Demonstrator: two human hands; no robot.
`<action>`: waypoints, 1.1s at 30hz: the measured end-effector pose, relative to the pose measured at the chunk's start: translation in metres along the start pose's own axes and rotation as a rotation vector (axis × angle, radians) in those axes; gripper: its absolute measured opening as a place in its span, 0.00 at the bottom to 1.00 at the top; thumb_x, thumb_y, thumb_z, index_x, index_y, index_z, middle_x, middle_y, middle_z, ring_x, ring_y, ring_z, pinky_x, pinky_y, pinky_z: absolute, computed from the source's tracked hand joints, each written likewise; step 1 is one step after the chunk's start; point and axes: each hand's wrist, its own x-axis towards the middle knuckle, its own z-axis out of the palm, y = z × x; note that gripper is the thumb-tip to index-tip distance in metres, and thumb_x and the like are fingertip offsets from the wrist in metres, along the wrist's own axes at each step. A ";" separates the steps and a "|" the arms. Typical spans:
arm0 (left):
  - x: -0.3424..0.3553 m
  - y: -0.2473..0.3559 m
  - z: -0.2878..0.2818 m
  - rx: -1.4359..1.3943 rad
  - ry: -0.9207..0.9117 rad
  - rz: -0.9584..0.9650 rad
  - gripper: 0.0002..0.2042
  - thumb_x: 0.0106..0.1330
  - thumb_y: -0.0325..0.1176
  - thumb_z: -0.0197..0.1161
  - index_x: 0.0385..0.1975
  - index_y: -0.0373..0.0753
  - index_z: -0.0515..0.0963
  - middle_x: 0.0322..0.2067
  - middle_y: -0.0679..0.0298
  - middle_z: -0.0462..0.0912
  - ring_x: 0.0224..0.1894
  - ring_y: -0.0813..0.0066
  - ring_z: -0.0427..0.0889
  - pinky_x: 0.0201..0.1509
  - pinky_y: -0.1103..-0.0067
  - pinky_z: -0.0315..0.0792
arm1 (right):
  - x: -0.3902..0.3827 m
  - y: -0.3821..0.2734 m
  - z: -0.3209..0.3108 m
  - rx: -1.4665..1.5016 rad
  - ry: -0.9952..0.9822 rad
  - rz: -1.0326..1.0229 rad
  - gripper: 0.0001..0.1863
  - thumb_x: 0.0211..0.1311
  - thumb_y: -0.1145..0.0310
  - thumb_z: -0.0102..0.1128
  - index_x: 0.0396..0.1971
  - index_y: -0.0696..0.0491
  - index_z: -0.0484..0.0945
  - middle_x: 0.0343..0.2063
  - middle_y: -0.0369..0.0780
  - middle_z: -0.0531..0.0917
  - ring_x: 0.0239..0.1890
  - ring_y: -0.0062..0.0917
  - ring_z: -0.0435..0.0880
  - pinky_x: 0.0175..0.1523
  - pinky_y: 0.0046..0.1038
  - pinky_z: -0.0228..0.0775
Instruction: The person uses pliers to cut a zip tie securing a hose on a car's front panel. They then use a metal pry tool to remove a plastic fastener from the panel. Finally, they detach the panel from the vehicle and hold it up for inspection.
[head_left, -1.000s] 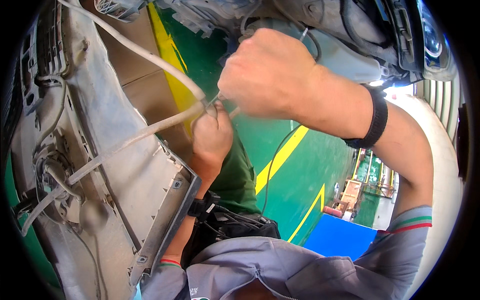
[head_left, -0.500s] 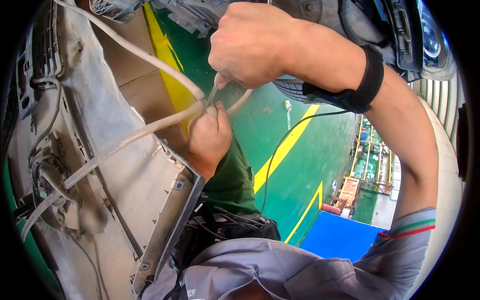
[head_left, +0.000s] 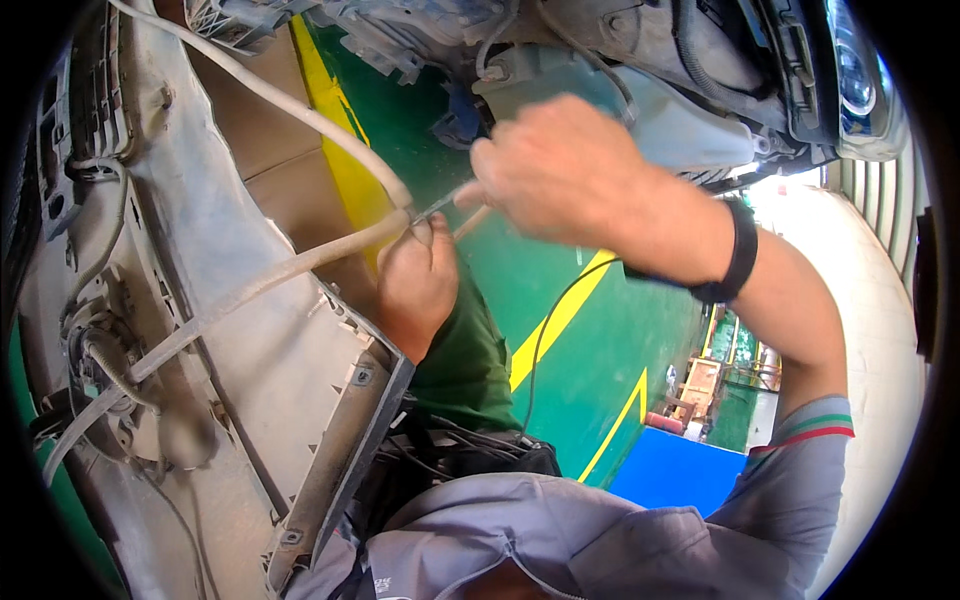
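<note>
My left hand (head_left: pixel 412 278) is closed on a dusty beige hose (head_left: pixel 345 244) near a bend or joint, at the centre of the view. A second length of pale hose (head_left: pixel 300 115) curves down to that spot from the upper left. My right hand (head_left: pixel 555 170), blurred and closed, holds a thin metal tool (head_left: pixel 440 205) whose far end reaches the hose beside my left thumb. The hose lies over the dusty inner side of a removed bumper (head_left: pixel 255 350), which has a grille and cables. What exactly joins at my left fingers is too small to tell.
The car's exposed front end (head_left: pixel 740 60) with a headlamp (head_left: pixel 858 90) and translucent reservoir (head_left: pixel 690 120) spans the upper right. Cardboard (head_left: pixel 250 120) lies on the green floor (head_left: pixel 580 350) with yellow lines. A blue mat (head_left: pixel 660 465) and a wheeled wooden item (head_left: pixel 700 385) are at lower right.
My right hand rose with the tool about half a second ago and has since swung down and rightward, tilting the tool flatter. My left hand stays at the hose.
</note>
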 end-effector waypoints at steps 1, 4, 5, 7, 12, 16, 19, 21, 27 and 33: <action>0.001 0.003 -0.004 -0.023 0.025 0.001 0.12 0.74 0.33 0.58 0.31 0.33 0.81 0.24 0.46 0.81 0.26 0.43 0.82 0.30 0.58 0.74 | -0.006 -0.010 0.001 0.092 0.017 0.079 0.14 0.64 0.59 0.63 0.22 0.52 0.84 0.21 0.46 0.85 0.27 0.46 0.86 0.34 0.43 0.78; -0.001 0.003 -0.005 -0.032 0.022 0.007 0.11 0.74 0.33 0.58 0.33 0.33 0.82 0.25 0.47 0.82 0.28 0.43 0.83 0.32 0.60 0.75 | -0.025 -0.028 0.016 0.409 0.008 0.290 0.18 0.69 0.59 0.59 0.26 0.58 0.82 0.22 0.52 0.83 0.28 0.51 0.85 0.34 0.48 0.75; -0.002 -0.001 -0.004 -0.015 0.009 0.035 0.11 0.73 0.33 0.59 0.32 0.33 0.82 0.25 0.47 0.82 0.28 0.43 0.82 0.32 0.60 0.75 | -0.030 -0.030 0.022 0.531 -0.023 0.324 0.19 0.70 0.59 0.58 0.27 0.59 0.82 0.23 0.54 0.83 0.28 0.52 0.84 0.34 0.49 0.75; -0.004 -0.005 -0.003 0.001 -0.010 0.064 0.11 0.72 0.33 0.60 0.31 0.33 0.82 0.24 0.47 0.82 0.28 0.43 0.82 0.32 0.60 0.75 | -0.033 -0.028 0.033 0.737 -0.053 0.297 0.21 0.73 0.58 0.55 0.28 0.62 0.80 0.23 0.52 0.82 0.24 0.45 0.82 0.30 0.45 0.72; -0.003 -0.007 0.000 -0.050 0.012 0.159 0.10 0.71 0.33 0.62 0.31 0.34 0.83 0.24 0.47 0.82 0.28 0.44 0.83 0.31 0.59 0.75 | -0.012 -0.008 -0.009 1.306 -0.757 0.723 0.21 0.75 0.56 0.55 0.55 0.56 0.83 0.22 0.32 0.74 0.19 0.16 0.68 0.22 0.22 0.61; 0.002 -0.001 -0.005 -0.048 0.067 0.093 0.09 0.70 0.31 0.61 0.31 0.32 0.82 0.25 0.46 0.82 0.28 0.44 0.83 0.32 0.61 0.75 | -0.013 -0.044 0.014 1.387 -0.538 0.941 0.20 0.71 0.52 0.60 0.32 0.57 0.80 0.20 0.32 0.72 0.16 0.16 0.65 0.19 0.21 0.54; -0.003 0.006 0.000 -0.130 0.046 -0.038 0.09 0.71 0.28 0.58 0.32 0.30 0.81 0.26 0.45 0.82 0.29 0.44 0.83 0.33 0.63 0.75 | -0.034 -0.060 0.028 1.657 -0.303 0.808 0.25 0.71 0.49 0.62 0.22 0.51 0.69 0.17 0.29 0.68 0.18 0.13 0.63 0.20 0.21 0.52; -0.002 0.013 -0.004 -0.164 0.007 -0.107 0.10 0.71 0.29 0.57 0.32 0.29 0.81 0.26 0.45 0.82 0.29 0.45 0.83 0.34 0.64 0.74 | -0.039 -0.073 0.042 1.696 -0.202 0.821 0.25 0.71 0.48 0.61 0.22 0.52 0.70 0.17 0.31 0.69 0.19 0.16 0.64 0.23 0.23 0.54; -0.006 0.012 -0.003 -0.203 0.063 -0.097 0.13 0.74 0.34 0.56 0.30 0.31 0.78 0.21 0.50 0.77 0.24 0.58 0.78 0.31 0.68 0.72 | -0.037 -0.109 0.065 1.593 0.070 0.870 0.27 0.71 0.51 0.57 0.24 0.62 0.79 0.18 0.44 0.78 0.25 0.34 0.77 0.37 0.37 0.69; -0.009 0.009 0.001 -0.164 0.046 -0.080 0.11 0.73 0.33 0.58 0.32 0.32 0.80 0.23 0.49 0.79 0.26 0.54 0.81 0.33 0.67 0.73 | -0.041 -0.121 0.080 1.544 0.190 0.859 0.26 0.72 0.53 0.55 0.25 0.63 0.80 0.21 0.51 0.79 0.28 0.44 0.80 0.37 0.42 0.69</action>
